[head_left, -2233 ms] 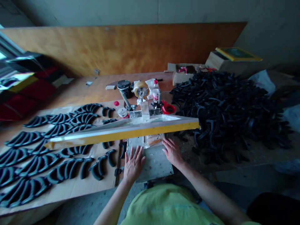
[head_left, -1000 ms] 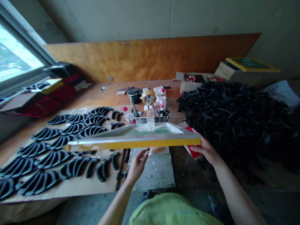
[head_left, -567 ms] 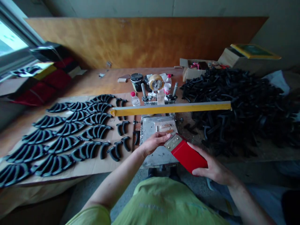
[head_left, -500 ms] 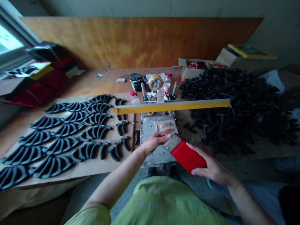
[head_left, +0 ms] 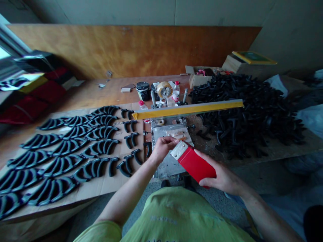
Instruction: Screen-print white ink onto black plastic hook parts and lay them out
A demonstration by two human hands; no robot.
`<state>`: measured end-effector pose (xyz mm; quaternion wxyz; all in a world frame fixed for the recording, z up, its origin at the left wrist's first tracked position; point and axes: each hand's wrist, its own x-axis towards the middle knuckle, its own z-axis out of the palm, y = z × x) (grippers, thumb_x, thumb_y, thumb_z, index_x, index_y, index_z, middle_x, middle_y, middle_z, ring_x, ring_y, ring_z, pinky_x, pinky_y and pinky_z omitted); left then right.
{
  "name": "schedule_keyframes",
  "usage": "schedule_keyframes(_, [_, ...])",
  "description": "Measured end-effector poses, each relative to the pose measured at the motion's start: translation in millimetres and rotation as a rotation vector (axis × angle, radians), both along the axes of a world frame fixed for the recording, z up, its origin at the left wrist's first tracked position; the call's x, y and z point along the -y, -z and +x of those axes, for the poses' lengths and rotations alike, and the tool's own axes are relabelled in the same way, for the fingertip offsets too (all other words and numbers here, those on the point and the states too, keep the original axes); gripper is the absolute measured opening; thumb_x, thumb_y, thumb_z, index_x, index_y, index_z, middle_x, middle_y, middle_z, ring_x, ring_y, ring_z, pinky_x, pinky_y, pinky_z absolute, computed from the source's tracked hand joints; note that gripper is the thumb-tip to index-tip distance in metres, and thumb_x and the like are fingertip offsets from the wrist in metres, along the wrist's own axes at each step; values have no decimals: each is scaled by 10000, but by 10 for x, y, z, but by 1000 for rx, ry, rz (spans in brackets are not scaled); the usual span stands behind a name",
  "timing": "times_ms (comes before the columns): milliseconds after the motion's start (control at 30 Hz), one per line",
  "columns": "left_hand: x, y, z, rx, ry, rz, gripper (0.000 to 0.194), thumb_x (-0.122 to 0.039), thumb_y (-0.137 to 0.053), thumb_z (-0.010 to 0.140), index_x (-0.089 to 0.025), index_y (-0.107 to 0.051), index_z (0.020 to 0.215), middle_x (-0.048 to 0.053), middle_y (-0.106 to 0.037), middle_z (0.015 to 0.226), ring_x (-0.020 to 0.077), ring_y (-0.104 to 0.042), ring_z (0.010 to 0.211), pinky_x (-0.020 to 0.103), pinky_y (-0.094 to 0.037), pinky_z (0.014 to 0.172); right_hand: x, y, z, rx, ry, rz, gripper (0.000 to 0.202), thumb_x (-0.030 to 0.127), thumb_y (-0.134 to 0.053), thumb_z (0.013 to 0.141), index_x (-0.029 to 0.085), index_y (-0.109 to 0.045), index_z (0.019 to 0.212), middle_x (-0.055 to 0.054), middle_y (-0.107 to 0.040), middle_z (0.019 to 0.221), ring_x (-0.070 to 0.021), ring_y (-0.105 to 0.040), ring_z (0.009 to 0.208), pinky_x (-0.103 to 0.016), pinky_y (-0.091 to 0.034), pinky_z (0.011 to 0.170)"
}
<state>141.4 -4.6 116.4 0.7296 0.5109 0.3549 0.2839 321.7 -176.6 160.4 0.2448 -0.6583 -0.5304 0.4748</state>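
My right hand [head_left: 222, 176] grips a red flat-sided tool [head_left: 195, 166], thumb on the near edge and fingers along the far edge. A metal plate [head_left: 179, 151] with a toothed edge and rivets caps the tool's end, which points up and left. Beside that toothed end, my left hand [head_left: 164, 147] is closed in a pinch. Whatever its fingertips hold is too small or hidden to make out. Both hands are above a metal plate fixture [head_left: 168, 169] with small pieces lying on it.
A yellow-faced bar [head_left: 189, 109] crosses beyond the hands. Black curved handles [head_left: 63, 148] lie in rows on cardboard [head_left: 103, 185] at left; a big heap of black parts [head_left: 242, 114] covers the right. Behind stand a black tub [head_left: 143, 90], a tape roll [head_left: 165, 89] and bottles [head_left: 176, 88].
The camera view has shifted slightly. Both hands and the red tool appear a little further left in the picture. The right hand keeps its grip, and the left hand stays pinched by the toothed end.
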Motion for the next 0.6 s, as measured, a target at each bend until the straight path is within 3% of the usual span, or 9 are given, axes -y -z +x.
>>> schedule_keyframes(167, [-106, 23, -97, 23, -97, 63, 350, -458, -796, 627, -127, -699, 689, 21, -669, 645, 99, -570, 578, 222, -464, 598, -19, -102, -26, 30, 29, -10, 879, 325, -692, 742, 354, -248, 1500, -47, -535, 1378, -230, -640, 1029, -332, -540, 832])
schedule_keyframes(333, [-533, 184, -523, -6, -411, 137, 362, -452, -814, 597, -140, -656, 690, -7, -638, 619, 102, -598, 580, 239, -528, 643, 56, -149, 87, 102, -36, -112, 831, 317, -685, 724, 338, -331, 1475, -41, -579, 1330, -232, -653, 977, -317, -530, 802])
schedule_keyframes(433, [-694, 272, -743, -85, -404, 146, 387, -465, -812, 590, -130, -661, 714, 12, -652, 639, 118, -612, 586, 255, -542, 641, 65, -170, 119, 135, -55, -164, 827, 294, -663, 723, 342, -325, 1477, -32, -611, 1288, -212, -669, 885, -300, -530, 752])
schedule_keyframes(600, [-748, 279, -845, -105, -484, 175, 389, -456, -808, 583, -124, -670, 732, -1, -639, 630, 98, -589, 559, 234, -532, 616, 33, -187, 175, 135, -97, -110, 810, 322, -669, 723, 357, -347, 1464, -24, -536, 1384, -230, -648, 1004, -311, -524, 822])
